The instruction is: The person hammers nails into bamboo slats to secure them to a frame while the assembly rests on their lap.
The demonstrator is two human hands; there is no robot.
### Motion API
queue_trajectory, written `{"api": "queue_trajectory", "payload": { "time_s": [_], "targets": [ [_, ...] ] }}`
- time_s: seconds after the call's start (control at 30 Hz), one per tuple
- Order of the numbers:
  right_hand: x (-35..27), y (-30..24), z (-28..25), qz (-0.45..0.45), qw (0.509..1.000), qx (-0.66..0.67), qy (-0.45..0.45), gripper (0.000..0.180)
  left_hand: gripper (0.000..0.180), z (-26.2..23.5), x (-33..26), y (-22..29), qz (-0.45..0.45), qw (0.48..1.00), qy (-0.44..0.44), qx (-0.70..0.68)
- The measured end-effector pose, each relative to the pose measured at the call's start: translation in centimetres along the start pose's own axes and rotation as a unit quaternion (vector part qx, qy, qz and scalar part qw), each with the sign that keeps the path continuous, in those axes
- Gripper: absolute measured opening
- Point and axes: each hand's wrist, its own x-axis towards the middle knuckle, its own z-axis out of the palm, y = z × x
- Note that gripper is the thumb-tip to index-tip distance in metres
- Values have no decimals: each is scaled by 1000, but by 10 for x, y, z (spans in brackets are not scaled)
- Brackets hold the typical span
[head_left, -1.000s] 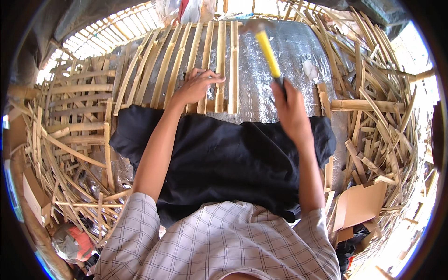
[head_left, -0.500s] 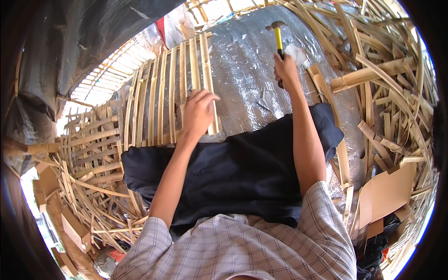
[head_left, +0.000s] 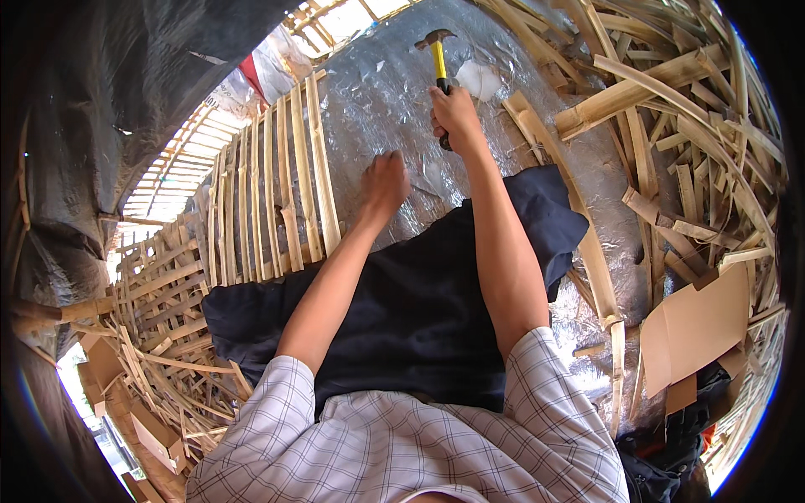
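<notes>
Gripping a hammer [head_left: 438, 52] in my right hand [head_left: 454, 116], fist closed round the lower end of the yellow handle. Handle runs up and away from me, dark metal head at the top, raised clear of the surface. The hammer hangs over a sheet of silvery foil [head_left: 377, 92] that covers the curved surface in front of me.

My left hand [head_left: 384, 183] is curled into a loose fist, knuckles up, pressed down on the foil just right of the slats. Can't tell if anything is pinched in the fingers, too small to see.

Just left of that hand: a row of bamboo slats [head_left: 277, 193], side by side, running away from me, foil showing in the gaps. A small white lump [head_left: 480, 80] lies on the foil just right of the hammer handle.

Dark cloth [head_left: 402, 293] lies under both forearms, spread across the near part of the foil. A long bamboo strip [head_left: 579, 226] curves along the right edge of the foil.

Further out: loose bamboo offcuts [head_left: 688, 142] piled on the right, cardboard sheet [head_left: 696, 323] lower right, woven bamboo lattice [head_left: 159, 285] on the left. Dark tarp [head_left: 109, 92] fills the upper left.
</notes>
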Motion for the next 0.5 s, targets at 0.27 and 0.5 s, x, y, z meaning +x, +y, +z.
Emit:
{"api": "queue_trajectory", "payload": {
  "time_s": [0.27, 0.5],
  "targets": [
    [-4, -2, 4, 28, 995, 90, -19, 24, 14, -53, -2, -16, -28, 979, -107, -170],
    [-1, -4, -7, 51, 982, 175, -49, 24, 9, -144, -61, -52, -53, 963, -126, -232]
  ]
}}
